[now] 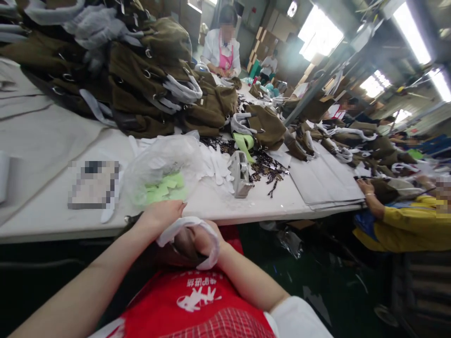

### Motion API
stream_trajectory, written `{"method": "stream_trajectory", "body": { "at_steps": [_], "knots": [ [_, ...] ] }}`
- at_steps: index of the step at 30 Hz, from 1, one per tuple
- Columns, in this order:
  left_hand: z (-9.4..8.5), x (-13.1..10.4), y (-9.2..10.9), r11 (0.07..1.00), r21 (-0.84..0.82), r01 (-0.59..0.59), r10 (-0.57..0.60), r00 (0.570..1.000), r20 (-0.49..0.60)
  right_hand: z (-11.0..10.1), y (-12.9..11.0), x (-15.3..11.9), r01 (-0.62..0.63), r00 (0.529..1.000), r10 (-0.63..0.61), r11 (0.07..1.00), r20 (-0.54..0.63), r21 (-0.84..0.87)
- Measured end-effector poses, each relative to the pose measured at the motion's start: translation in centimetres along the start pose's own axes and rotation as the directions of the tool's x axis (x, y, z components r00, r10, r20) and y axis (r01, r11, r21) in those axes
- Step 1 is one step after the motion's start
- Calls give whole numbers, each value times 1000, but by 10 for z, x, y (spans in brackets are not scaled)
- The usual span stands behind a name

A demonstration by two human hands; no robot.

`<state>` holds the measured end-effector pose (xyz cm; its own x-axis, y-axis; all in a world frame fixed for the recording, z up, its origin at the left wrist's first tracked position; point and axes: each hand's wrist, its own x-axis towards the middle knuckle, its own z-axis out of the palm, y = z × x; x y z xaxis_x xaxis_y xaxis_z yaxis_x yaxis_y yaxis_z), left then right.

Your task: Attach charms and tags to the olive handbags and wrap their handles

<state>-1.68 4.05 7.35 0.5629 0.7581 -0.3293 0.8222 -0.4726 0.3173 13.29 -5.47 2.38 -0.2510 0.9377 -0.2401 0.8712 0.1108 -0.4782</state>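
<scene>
A dark olive-brown bag [185,243] rests in my lap against the table's front edge, its handle [209,225] wrapped in white padding and looping up. My left hand [164,213] is closed on the bag's upper left side, back of the hand up, most fingers hidden. My right hand [204,237] is closed on the bag behind the handle loop, its fingertips out of sight. Just beyond the hands, a clear plastic bag [162,162] holds light green paper pieces [167,188]. A grey tape dispenser [242,174] with green tape stands to the right.
Brown bags with white-wrapped handles [141,84] are piled across the back of the white table [211,213]. Dark metal chains [269,166] and white strips [214,164] lie mid-table. A pixelated phone-like object [94,184] is left. A co-worker's yellow sleeve [408,223] is right.
</scene>
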Motion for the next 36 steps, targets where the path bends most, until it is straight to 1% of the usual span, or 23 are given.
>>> {"method": "stream_trajectory", "body": {
  "at_steps": [1, 2, 3, 4, 5, 6, 7, 8, 10, 11, 13, 17, 23, 26, 28, 29, 30, 31, 32, 33, 34, 35, 36],
  "knots": [
    [7, 11, 0, 1000, -1, 12, -12, 999, 38, -4, 13, -7, -30, 992, 29, 1000, -120, -6],
    [14, 19, -1, 1000, -7, 17, -17, 998, 59, -11, 28, -15, -63, 963, 63, 998, -261, 9],
    [20, 22, -2, 1000, -13, 19, -18, 998, 64, -19, 45, -23, -110, 910, 118, 993, -398, 45],
    [25, 23, -5, 1000, -16, 22, -21, 998, 65, -27, 64, -31, -155, 831, 180, 984, -526, 93],
    [29, 22, -7, 1000, -18, 25, -24, 998, 58, -35, 84, -38, -191, 751, 232, 973, -618, 133],
    [32, 20, -9, 999, -21, 26, -25, 999, 45, -41, 103, -43, -224, 694, 272, 961, -667, 159],
    [34, 18, -10, 999, -26, 26, -26, 999, 29, -46, 122, -46, -245, 677, 294, 954, -674, 170],
    [35, 15, -11, 999, -33, 27, -27, 1000, 13, -48, 139, -47, -260, 681, 312, 949, -662, 179],
    [36, 12, -13, 998, -48, 36, -37, 999, -12, -48, 164, -43, -265, 715, 333, 943, -615, 203],
    [36, 11, -13, 998, -54, 44, -45, 999, -19, -46, 172, -41, -259, 727, 340, 940, -597, 220],
    [37, 9, -14, 996, -68, 59, -61, 998, -32, -41, 183, -35, -244, 735, 346, 937, -583, 248],
    [40, 5, -16, 994, -83, 70, -75, 995, -65, -39, 191, -33, -229, 725, 353, 933, -592, 277],
    [39, 2, -13, 995, -58, 78, -83, 992, -91, -42, 193, -35, -211, 739, 350, 932, -576, 295],
    [40, 1, -14, 997, -42, 71, -75, 993, -93, -44, 193, -34, -224, 717, 378, 921, -586, 319],
    [42, 0, -16, 997, -43, 63, -67, 992, -105, -46, 194, -36, -237, 688, 406, 909, -601, 343],
    [43, -1, -17, 997, -48, 60, -65, 991, -113, -47, 195, -38, -249, 667, 426, 901, -611, 356],
    [45, -1, -18, 997, -54, 58, -65, 991, -120, -49, 196, -41, -265, 637, 449, 891, -627, 369],
    [46, -2, -20, 997, -60, 56, -64, 990, -128, -52, 197, -45, -287, 593, 476, 879, -649, 382],
    [47, -3, -21, 997, -62, 54, -62, 989, -134, -55, 197, -50, -312, 537, 503, 865, -677, 394],
    [49, -4, -22, 997, -61, 52, -60, 989, -138, -58, 197, -56, -337, 469, 527, 848, -708, 409],
    [49, -5, -22, 997, -56, 49, -56, 989, -140, -62, 194, -62, -361, 380, 539, 835, -752, 416],
    [50, -6, -22, 998, -51, 45, -52, 988, -143, -66, 191, -68, -383, 275, 525, 828, -806, 409],
    [50, -8, -22, 998, -48, 39, -46, 988, -148, -71, 186, -72, -402, 173, 482, 831, -859, 385]
  ]
}}
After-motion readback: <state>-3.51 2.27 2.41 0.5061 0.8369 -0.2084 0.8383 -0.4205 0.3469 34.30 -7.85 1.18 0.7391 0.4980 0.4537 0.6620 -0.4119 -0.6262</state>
